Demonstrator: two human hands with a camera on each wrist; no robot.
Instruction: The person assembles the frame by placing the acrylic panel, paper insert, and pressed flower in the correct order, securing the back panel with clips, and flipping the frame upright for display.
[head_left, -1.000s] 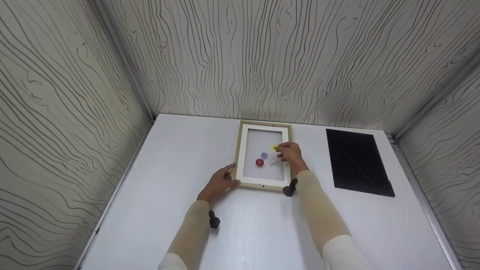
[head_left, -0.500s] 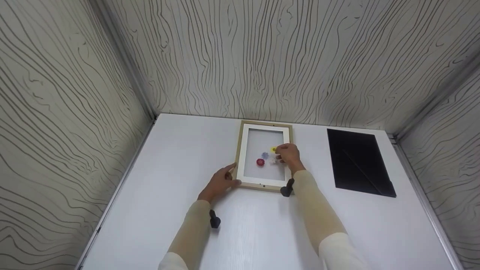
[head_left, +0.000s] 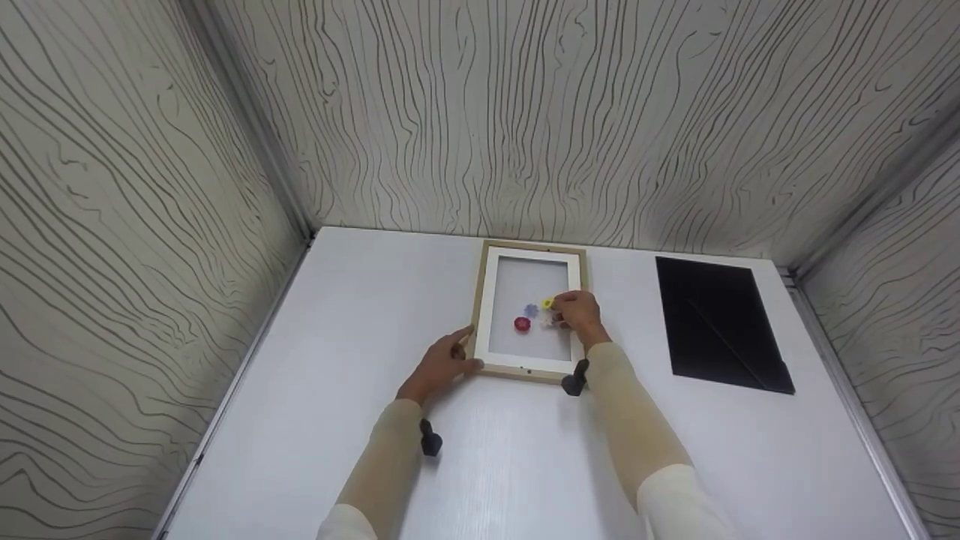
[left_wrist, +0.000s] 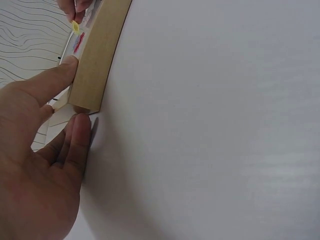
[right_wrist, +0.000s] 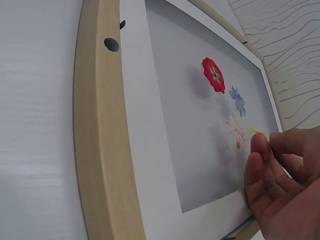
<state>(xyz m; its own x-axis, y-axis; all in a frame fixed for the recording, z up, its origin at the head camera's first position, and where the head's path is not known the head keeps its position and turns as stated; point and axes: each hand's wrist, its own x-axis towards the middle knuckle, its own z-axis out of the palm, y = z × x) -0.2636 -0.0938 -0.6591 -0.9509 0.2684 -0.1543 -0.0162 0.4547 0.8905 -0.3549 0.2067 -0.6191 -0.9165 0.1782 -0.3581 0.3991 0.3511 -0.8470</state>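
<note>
A light wooden picture frame (head_left: 479,292) with a white inner mat (right_wrist: 150,150) lies on the white table. My left hand (head_left: 442,364) holds its near left corner, thumb at the front edge and fingers by the left side. Over the pane, my right hand (head_left: 579,311) pinches a small yellow flower (left_wrist: 75,27), partly covered by the fingertips in the right wrist view. Below and beside it, a red flower (right_wrist: 214,75), a blue-violet flower (right_wrist: 238,101) and a pale pink flower (right_wrist: 235,132) rest on the pane.
A black board (head_left: 712,322) with a thin diagonal line lies to the right of the frame. Wood-grain patterned walls (head_left: 450,135) close off the back and sides of the table (head_left: 480,465). The frame's far edge is near the back wall.
My right hand has brought the yellow flower slightly nearer to me, closer to the pale pink one. My left hand stays at the frame's corner.
</note>
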